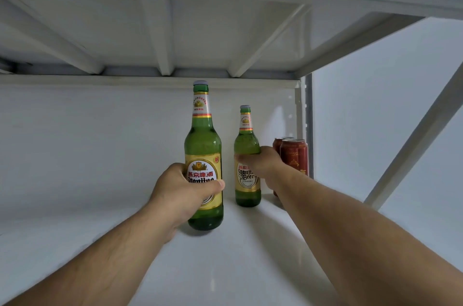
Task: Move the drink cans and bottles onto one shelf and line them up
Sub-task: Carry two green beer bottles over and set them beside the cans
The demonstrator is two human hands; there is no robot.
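A white metal shelf [225, 268] filled the view, pale wall behind it and the ribbed underside of the upper shelf [160, 29] close overhead. The left hand [183, 195] was wrapped around the label of the nearer green bottle [203, 145], thumb across the front; the bottle stood upright, apparently resting on the shelf. The right hand [260, 162] was closed around the middle of the farther green bottle [246, 145], which also stood upright, deeper in and to the right. Just beside that hand, at the right rear corner by the upright post [304, 115], stood two red cans [294, 157], one partly hidden behind the other. The step looked like setting the bottles into a row with the cans. To do it well, each bottle would best be slid or set down with its base flat, the farther one brought near the cans without knocking them, then the nearer one drawn level with it, labels facing out. The tall necks had little room under the upper shelf, so low lifts seemed wise. The shelf surface was smooth, glossy and bare to the left.
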